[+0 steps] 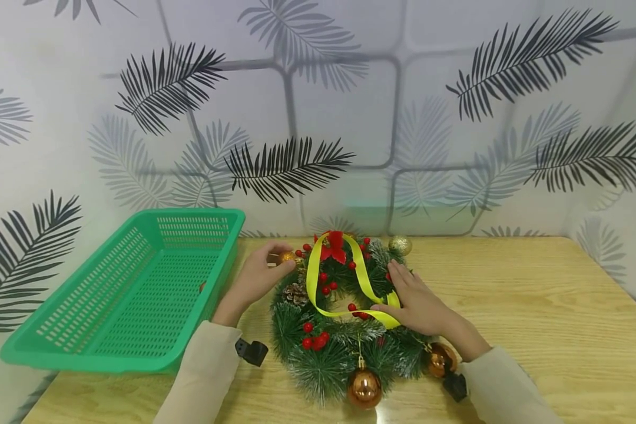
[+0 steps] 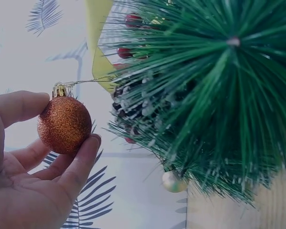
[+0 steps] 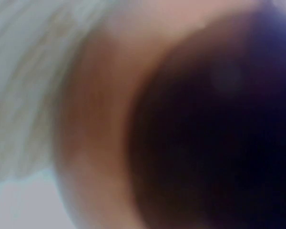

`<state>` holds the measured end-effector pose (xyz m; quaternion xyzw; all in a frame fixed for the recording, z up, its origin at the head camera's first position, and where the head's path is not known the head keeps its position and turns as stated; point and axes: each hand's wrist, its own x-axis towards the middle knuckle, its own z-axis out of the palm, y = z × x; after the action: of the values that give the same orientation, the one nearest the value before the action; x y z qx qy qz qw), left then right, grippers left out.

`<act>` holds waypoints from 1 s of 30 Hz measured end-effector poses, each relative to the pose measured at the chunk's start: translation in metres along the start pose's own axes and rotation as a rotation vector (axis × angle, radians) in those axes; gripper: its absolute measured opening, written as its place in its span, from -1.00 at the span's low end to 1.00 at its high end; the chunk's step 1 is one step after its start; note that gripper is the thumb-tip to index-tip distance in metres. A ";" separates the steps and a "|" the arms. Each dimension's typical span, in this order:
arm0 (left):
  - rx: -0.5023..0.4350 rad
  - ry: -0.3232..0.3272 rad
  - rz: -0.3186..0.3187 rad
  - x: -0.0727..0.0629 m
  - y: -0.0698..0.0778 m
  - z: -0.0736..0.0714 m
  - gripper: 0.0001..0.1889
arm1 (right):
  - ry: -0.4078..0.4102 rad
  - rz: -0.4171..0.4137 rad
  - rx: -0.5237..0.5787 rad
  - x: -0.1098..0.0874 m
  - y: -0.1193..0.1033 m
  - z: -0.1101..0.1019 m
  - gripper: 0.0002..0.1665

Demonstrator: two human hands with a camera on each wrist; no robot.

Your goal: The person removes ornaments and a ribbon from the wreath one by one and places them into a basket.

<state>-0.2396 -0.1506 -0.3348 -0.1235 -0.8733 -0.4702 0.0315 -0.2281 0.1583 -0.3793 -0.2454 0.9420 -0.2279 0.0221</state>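
Pinching glitter ball (image 2: 64,125) between left hand (image 1: 258,274) fingers and thumb, at upper left of wreath (image 1: 339,338). Resting right hand (image 1: 420,297) on opposite side, with fingers straight and close together, thumb apart on yellow ribbon (image 1: 312,277). Seemingly at hanging step; cannot tell hooked string (image 2: 88,81) from loose. Probably calls for fixing string securely to wreath, then letting go gently. Tight on left, with sleeve (image 1: 208,368) close beside green basket (image 1: 92,360). Hemmed in behind by wall (image 1: 344,118). Freer to right, across table (image 1: 535,306). Mind copper ball (image 1: 364,388) at near edge of wreath: easy to snag with a low sweep.
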 end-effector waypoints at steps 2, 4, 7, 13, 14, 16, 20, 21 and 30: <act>0.003 0.001 0.001 0.000 0.002 0.000 -0.62 | -0.001 0.001 0.003 0.000 0.000 0.000 0.10; 0.003 0.001 -0.001 0.000 0.003 0.000 -0.62 | -0.003 0.003 0.010 0.000 0.000 0.001 0.10; 0.004 0.000 0.008 -0.001 0.006 -0.001 -0.63 | -0.007 0.005 0.019 -0.001 -0.001 0.000 0.10; -0.001 -0.016 0.026 -0.002 0.009 -0.005 -0.63 | -0.012 0.008 0.012 -0.001 -0.001 -0.001 0.09; -0.002 -0.017 0.027 -0.002 0.010 -0.006 -0.64 | -0.011 0.008 0.006 0.000 -0.001 -0.001 0.09; -0.003 -0.017 0.031 -0.002 0.011 -0.007 -0.64 | -0.008 0.008 -0.002 0.000 -0.001 -0.001 0.09; -0.010 -0.021 0.034 -0.001 0.016 -0.009 -0.63 | -0.007 0.011 -0.002 0.000 -0.001 -0.001 0.10; -0.015 -0.026 0.034 -0.001 0.018 -0.009 -0.63 | -0.008 0.012 0.000 0.000 -0.001 -0.001 0.10; 0.026 -0.033 0.048 0.002 0.036 -0.019 -0.64 | -0.009 0.010 0.006 0.001 0.000 0.000 0.10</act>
<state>-0.2336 -0.1473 -0.2944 -0.1516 -0.8765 -0.4558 0.0301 -0.2287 0.1578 -0.3792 -0.2414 0.9424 -0.2296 0.0283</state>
